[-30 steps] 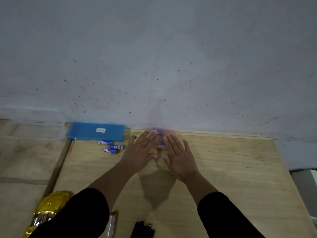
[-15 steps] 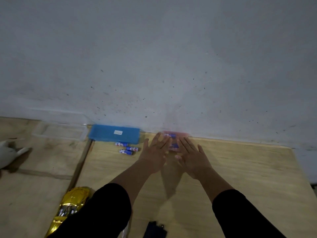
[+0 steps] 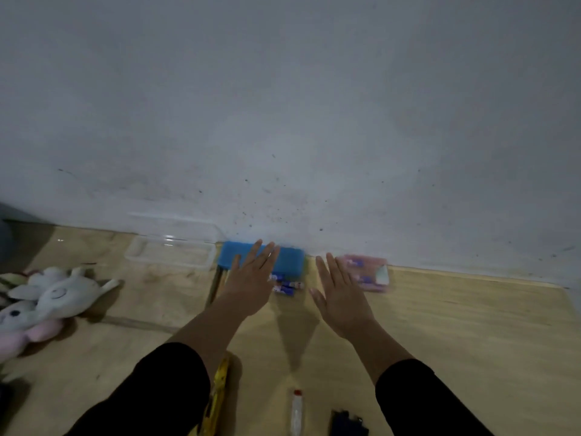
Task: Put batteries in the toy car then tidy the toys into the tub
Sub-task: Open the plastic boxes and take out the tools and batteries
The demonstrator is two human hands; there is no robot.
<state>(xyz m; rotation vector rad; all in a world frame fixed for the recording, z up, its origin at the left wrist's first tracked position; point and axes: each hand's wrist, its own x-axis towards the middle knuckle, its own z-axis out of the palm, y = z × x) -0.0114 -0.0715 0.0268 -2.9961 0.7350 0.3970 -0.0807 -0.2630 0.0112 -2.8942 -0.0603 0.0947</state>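
My left hand (image 3: 251, 278) is flat with fingers spread, over the near edge of a blue lid (image 3: 289, 258) by the wall. Loose blue batteries (image 3: 287, 287) lie just right of that hand. My right hand (image 3: 341, 292) is also spread and holds nothing, beside a pink pack of batteries (image 3: 367, 273) at the wall. A yellow toy car (image 3: 218, 394) shows partly behind my left sleeve. A clear plastic tub (image 3: 171, 250) stands left of the blue lid. White and pink plush toys (image 3: 47, 302) lie at the far left.
A white screwdriver handle with a red tip (image 3: 297, 410) and a small dark part (image 3: 347, 423) lie at the bottom edge between my arms. The grey wall closes the back of the wooden surface (image 3: 456, 325).
The view has swung left, bringing the tub and plush toys into sight. My hands have parted, uncovering the pink battery pack; the left hand now reaches over the blue lid.
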